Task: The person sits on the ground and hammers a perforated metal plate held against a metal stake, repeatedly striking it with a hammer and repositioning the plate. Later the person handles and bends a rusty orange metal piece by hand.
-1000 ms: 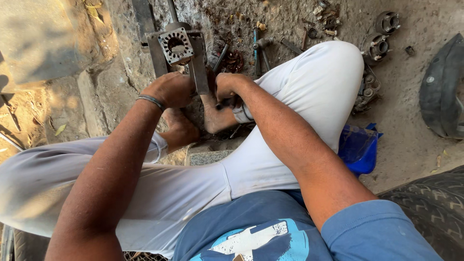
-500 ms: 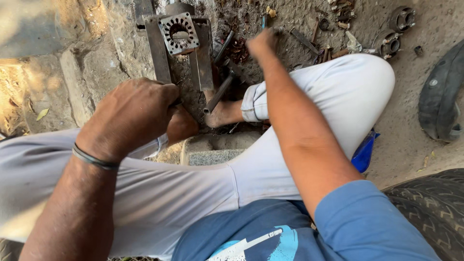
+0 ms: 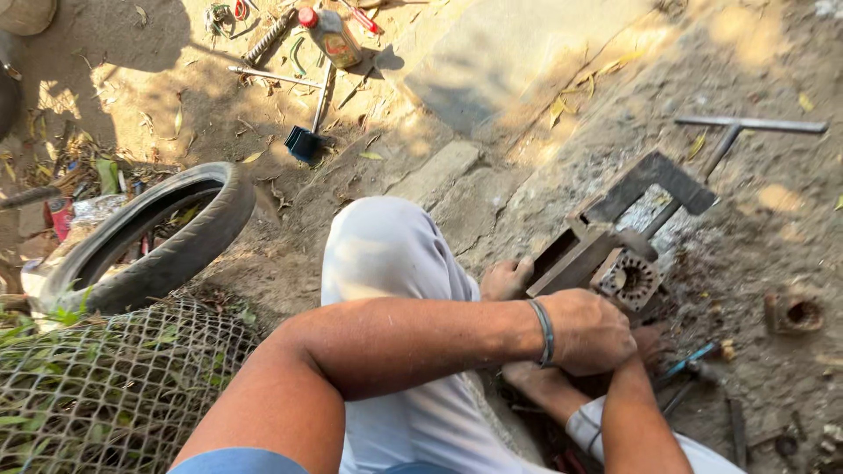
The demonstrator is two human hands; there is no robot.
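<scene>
Hands first: your left hand [image 3: 587,332] is curled into a closed grip right against the round toothed metal part [image 3: 628,281], fingers wrapped on something at its near edge; what exactly they clamp is hidden under the knuckles. Your right hand [image 3: 648,344] sits mostly behind the left, only the forearm shows, so you cannot tell from this view whether its fingers are wide or shut.

Toothed part sits on the ground in the dark steel frame [image 3: 615,224], which looks like a puller or clamp. A T-handle rod [image 3: 733,132] runs off from the frame toward the upper right, probably the screw that tightens it. That would explain the low, two-handed hold: you seem to be steadying the part while the frame pins it.

1 bare foot [image 3: 507,279] presses against the near end of the frame, likely to stop it sliding on the dirt. Your white-trousered knee [image 3: 386,254] is drawn up beside it.

Well apart: a worn tyre [image 3: 149,241] at left, wire mesh [image 3: 105,386] near it, a bottle with red cap [image 3: 332,35] and a hammer [image 3: 312,123] up top, a rusty ring piece [image 3: 795,313] at right.
</scene>
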